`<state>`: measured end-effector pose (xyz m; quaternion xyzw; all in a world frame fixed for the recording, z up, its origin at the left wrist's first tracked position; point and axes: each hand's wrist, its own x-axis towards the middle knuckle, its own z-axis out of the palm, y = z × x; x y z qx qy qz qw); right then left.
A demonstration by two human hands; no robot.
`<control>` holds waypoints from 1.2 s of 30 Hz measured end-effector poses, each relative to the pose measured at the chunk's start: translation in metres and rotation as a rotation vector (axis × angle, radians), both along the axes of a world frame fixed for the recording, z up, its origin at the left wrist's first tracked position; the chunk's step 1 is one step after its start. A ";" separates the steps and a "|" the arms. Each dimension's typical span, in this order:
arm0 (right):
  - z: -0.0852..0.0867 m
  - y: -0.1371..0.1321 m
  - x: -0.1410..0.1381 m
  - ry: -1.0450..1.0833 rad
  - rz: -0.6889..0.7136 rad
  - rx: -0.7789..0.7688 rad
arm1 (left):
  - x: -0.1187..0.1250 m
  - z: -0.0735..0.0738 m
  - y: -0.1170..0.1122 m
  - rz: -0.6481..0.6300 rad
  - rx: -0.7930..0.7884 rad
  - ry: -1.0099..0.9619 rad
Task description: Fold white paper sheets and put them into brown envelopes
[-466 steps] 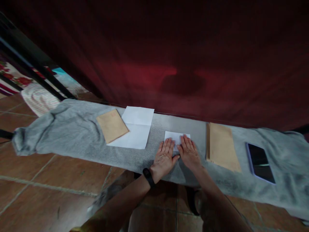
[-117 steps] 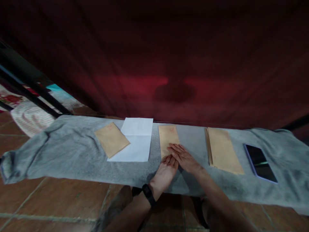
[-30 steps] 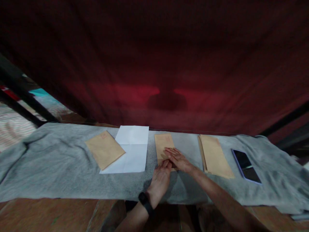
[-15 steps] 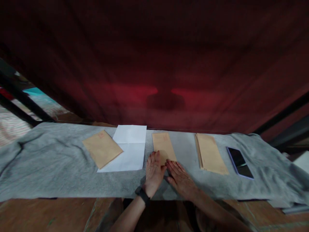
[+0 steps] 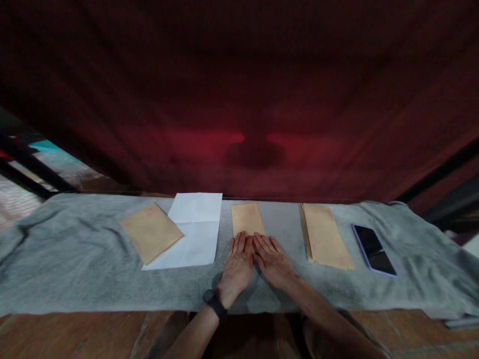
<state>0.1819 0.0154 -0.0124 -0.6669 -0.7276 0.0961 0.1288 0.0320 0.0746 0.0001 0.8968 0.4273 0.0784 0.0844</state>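
Left of the envelope (image 5: 247, 219), a packet (image 5: 151, 234) overlaps paper (image 5: 200, 242); right, stack (image 5: 327, 237), then phone (image 5: 374, 250). Cloth (image 5: 282, 219) flanks the envelope's edges; left hand (image 5: 237, 262) and right hand (image 5: 275, 263) lie flat on it.

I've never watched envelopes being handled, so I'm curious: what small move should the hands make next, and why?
Perhaps a slight lift: the left hand and right hand cover the near end of the middle envelope, hiding its edge there from checking.
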 end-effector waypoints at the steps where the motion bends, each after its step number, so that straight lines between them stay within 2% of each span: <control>1: 0.000 0.000 0.001 0.015 0.008 -0.005 | 0.000 0.000 0.003 -0.016 0.020 0.004; 6: 0.002 0.004 0.011 0.089 -0.017 -0.044 | -0.001 0.000 0.015 -0.078 0.099 -0.023; 14: -0.004 0.015 0.029 0.184 -0.293 -0.093 | 0.008 -0.001 0.017 -0.026 0.136 0.099; 17: -0.003 0.020 0.029 0.219 -0.342 -0.111 | 0.015 -0.005 0.021 -0.001 0.158 0.149; 21: 0.005 0.024 0.026 0.241 -0.364 -0.161 | 0.031 -0.007 0.041 0.000 0.187 0.184; 29: 0.022 0.023 0.029 0.226 -0.341 -0.244 | 0.072 -0.008 0.110 -0.085 0.183 0.123; 32: 0.028 0.023 0.029 0.217 -0.339 -0.288 | 0.077 -0.012 0.115 -0.108 0.170 0.112; 36: 0.034 0.022 0.029 0.216 -0.343 -0.331 | 0.070 -0.015 0.101 -0.167 0.152 0.113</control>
